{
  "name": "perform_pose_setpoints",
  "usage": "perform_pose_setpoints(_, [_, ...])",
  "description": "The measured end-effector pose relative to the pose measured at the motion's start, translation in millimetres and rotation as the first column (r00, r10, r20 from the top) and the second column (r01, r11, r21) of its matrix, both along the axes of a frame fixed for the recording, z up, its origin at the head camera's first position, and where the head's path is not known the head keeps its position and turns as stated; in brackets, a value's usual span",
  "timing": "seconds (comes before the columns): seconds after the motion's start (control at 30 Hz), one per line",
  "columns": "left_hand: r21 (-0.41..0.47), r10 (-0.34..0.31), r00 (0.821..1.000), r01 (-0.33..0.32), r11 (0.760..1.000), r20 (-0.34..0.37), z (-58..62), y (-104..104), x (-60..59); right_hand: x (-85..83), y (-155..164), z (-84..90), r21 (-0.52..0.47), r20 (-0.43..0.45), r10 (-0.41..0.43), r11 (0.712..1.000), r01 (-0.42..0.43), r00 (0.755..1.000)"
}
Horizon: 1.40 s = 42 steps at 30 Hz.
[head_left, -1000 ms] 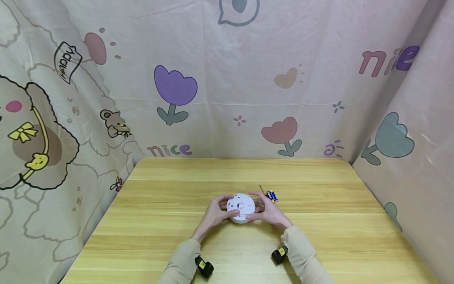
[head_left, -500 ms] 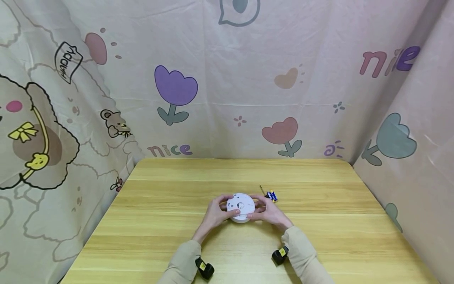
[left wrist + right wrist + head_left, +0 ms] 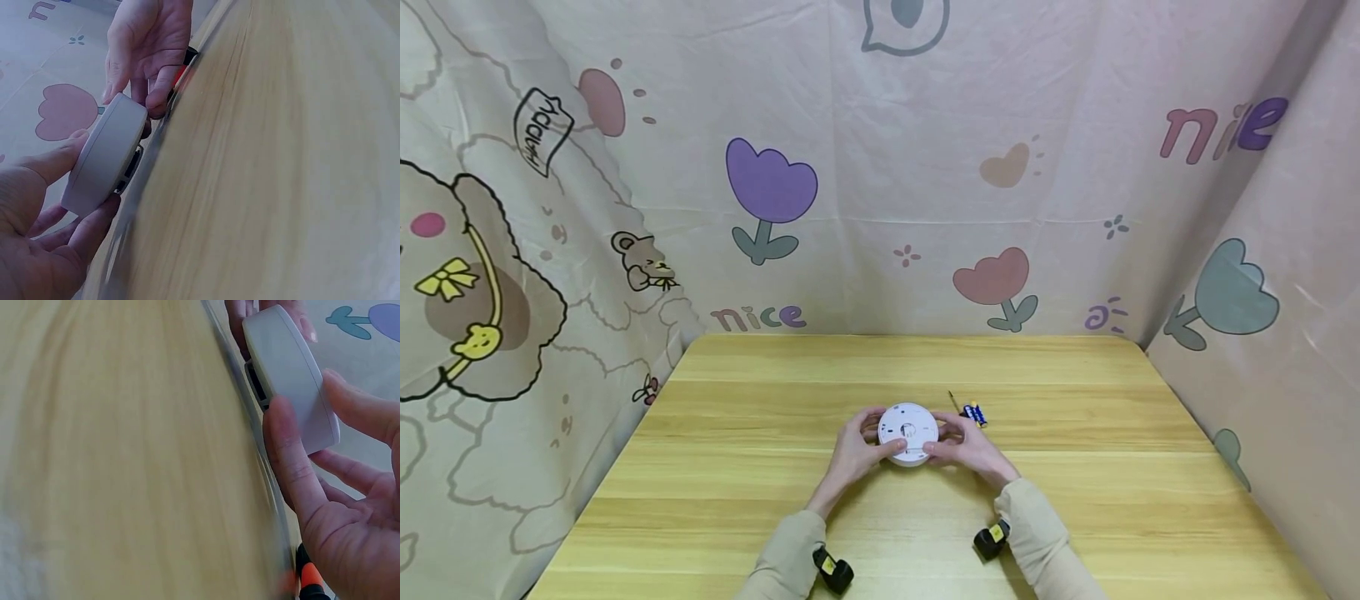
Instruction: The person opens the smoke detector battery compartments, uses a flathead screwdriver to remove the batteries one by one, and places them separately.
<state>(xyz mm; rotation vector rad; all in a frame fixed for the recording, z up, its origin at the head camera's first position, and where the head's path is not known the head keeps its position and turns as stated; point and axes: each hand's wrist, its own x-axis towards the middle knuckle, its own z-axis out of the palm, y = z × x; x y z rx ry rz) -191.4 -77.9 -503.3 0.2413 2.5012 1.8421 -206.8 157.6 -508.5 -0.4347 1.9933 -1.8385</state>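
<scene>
A white round smoke detector (image 3: 910, 427) is held between the two hands over the middle of the table, its flat face with small slots and markings turned up. My left hand (image 3: 856, 450) grips its left side, thumb on the upper face and fingers beneath. On the right side, my right hand (image 3: 966, 448) holds it the same way, thumb at the near right edge. Both wrist views show the thick white side wall of the smoke detector (image 3: 106, 156) and a dark-slotted raised part on its underside, close over the table.
Just beyond the right hand lie a thin-shafted screwdriver (image 3: 953, 401) and blue batteries (image 3: 975, 414) with yellow ends. In the right wrist view its orange and black handle (image 3: 310, 575) shows. Printed curtains (image 3: 865, 167) stand behind and beside the wooden table (image 3: 760, 400).
The smoke detector has shifted slightly away from the body and turned a little in the hands. The right thumb sits a bit higher on its edge. The screwdriver and batteries have not moved.
</scene>
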Motion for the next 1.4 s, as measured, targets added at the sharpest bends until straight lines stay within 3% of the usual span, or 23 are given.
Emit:
perform_pose_setpoints(0.3, [-0.017, 0.034, 0.999, -0.035, 0.999, -0.014, -1.0, 0.8, 0.0, 1.0, -1.3, -1.6, -0.018, 0.018, -0.038, 0.999, 0.038, 0.999])
perform_pose_setpoints(0.87, [-0.065, 0.059, 0.995, -0.065, 0.996, -0.08, -0.3, 1.1, 1.3, 1.6, -2.9, -1.8, -0.024, -0.03, -0.071, 0.997, 0.07, 0.997])
perform_pose_setpoints(1.4, [0.02, 0.083, 0.987, -0.081, 0.997, -0.137, -3.2, 1.8, -0.1, 1.9, -3.7, -1.3, -0.044, -0.08, -0.096, 0.995, 0.093, 0.992])
